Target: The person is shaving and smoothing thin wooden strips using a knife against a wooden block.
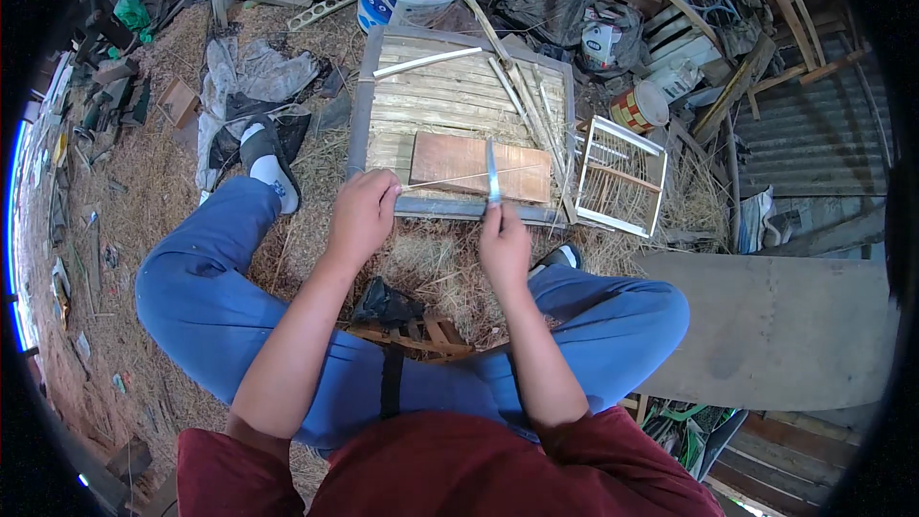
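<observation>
Around mid-frame, the left hand (364, 213) seems to pinch the left end of a thin stick (450, 179) between thumb and fingers; the fingers of the right hand (505, 241) are wrapped around the handle of the knife (492, 169). If the knife skids along so slim a piece, I'd fear for those pinching fingertips; too deep a bite could snap it. That stick runs across the board (442, 155), its long axis nearly level, free tip pointing right and slightly up, while the knife crosses it, pointing toward the top. Beneath lies the slatted table (412, 115), upper middle.
</observation>
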A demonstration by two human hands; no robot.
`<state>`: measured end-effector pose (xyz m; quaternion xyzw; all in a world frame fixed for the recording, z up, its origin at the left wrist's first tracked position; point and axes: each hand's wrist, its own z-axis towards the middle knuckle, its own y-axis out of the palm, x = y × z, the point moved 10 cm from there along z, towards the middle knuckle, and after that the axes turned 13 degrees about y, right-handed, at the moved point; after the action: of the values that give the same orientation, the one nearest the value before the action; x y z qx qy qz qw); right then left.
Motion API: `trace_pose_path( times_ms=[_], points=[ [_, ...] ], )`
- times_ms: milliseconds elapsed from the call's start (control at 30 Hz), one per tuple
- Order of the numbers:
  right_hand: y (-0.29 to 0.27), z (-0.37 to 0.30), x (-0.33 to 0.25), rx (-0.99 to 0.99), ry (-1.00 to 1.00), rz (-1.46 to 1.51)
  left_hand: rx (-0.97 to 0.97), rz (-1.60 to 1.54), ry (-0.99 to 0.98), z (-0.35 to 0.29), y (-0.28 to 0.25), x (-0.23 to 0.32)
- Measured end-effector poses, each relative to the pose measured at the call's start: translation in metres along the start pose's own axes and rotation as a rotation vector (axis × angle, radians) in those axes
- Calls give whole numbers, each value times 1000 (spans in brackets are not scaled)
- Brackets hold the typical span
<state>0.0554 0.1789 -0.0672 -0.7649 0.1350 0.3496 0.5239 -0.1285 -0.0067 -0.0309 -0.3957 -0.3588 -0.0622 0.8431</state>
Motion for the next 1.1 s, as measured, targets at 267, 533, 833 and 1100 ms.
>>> trace_pose_path(
  times_ms=[267, 533, 833, 1100],
  points=[
    [13, -2, -1, -72, -44, 58, 11, -12, -17, 1, -7, -5],
    [3, 17, 18, -56, 31, 132, -1, -23, -15, 2, -3, -4],
    [22, -13, -18, -148, -36, -6, 18, -19, 1, 2, -5, -4],
    [34, -34, -28, -149, -66, -27, 19, 4, -7, 4, -4, 0]
  ],
)
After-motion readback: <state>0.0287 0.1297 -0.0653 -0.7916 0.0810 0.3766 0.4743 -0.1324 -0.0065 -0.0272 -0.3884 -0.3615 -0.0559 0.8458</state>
